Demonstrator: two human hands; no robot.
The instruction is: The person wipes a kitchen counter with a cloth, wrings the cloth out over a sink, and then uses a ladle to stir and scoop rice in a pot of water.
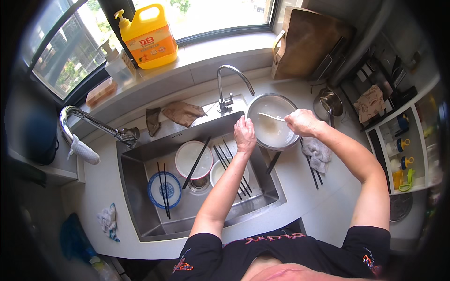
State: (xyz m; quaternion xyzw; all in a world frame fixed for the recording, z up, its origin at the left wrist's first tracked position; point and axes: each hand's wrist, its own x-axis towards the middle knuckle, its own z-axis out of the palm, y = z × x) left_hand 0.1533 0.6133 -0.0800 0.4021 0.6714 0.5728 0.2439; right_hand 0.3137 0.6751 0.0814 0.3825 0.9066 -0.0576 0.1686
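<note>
With its fingers closed on the handle of a white spoon (270, 116), my right hand (301, 123) is over a round metal basin (272, 147) of cloudy liquid. My left hand (245, 135) grips the basin's left rim. The basin rests at the sink's right edge. Inside the stainless steel sink (135, 189) are a blue-patterned plate (154, 191), a white bowl with a red rim (186, 158) and another white bowl (215, 174) partly behind my left forearm. Black chopsticks (197, 162) lie across the dishes.
A small faucet (220, 86) rises behind the basin; a larger one (102, 124) arches at left. A crumpled cloth (316, 152) and chopsticks (311, 172) lie on the right counter, near a metal pot (318, 103). Another cloth (108, 221) is left of the sink. A yellow detergent jug (154, 45) stands on the sill.
</note>
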